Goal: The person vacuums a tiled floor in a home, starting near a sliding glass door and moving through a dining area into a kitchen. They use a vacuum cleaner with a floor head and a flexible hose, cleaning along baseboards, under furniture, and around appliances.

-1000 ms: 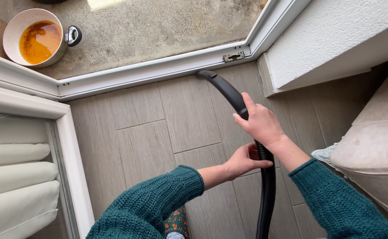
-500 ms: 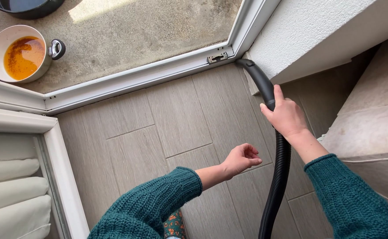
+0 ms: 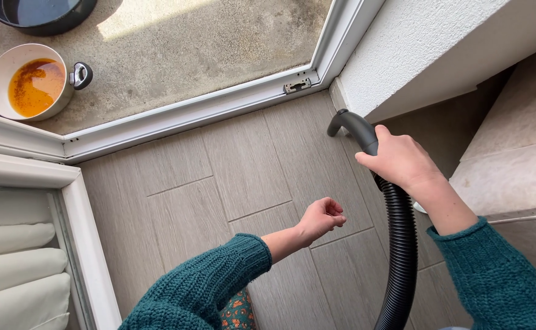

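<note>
Now, right hand [image 3: 400, 162] wrapped firmly around black vacuum hose [image 3: 398, 244], curved nozzle [image 3: 346, 122] down at floor tiles [image 3: 243, 165] beside white wall corner [image 3: 390, 55], left hand [image 3: 320, 219] loosely curled, holding nothing, white pot [image 3: 29, 79] outside door frame [image 3: 188, 113]

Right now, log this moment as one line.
right hand: grips vacuum hose | nozzle: by wall base | left hand: curled, empty, above tile floor
</note>
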